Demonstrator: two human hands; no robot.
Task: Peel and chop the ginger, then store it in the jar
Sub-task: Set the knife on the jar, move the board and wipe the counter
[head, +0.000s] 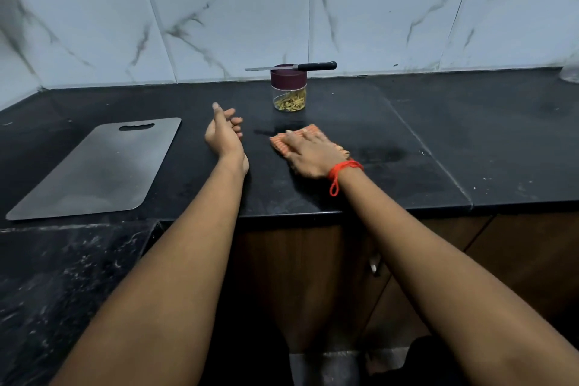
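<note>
Black counter (407, 122), jar (289, 94) beyond right hand (308, 155)

Both bare forearms are reaching forward across the front edge of the counter (407, 141), angling slightly toward each other. The left hand (224, 135) is sitting turned on its side well in from that edge, thumb uppermost and pointing away from the body, fingers loosely curled inward and holding nothing. Whether its lower edge is touching the counter is unclear. The right hand (310, 155) is lying palm down just to the right of the left one, about as far in from the edge, its fingers straight, spread a little, and pressing flat on an orange cloth (279, 145). A red thread (343, 171) is circling the right wrist, its knotted end hanging down.
</note>
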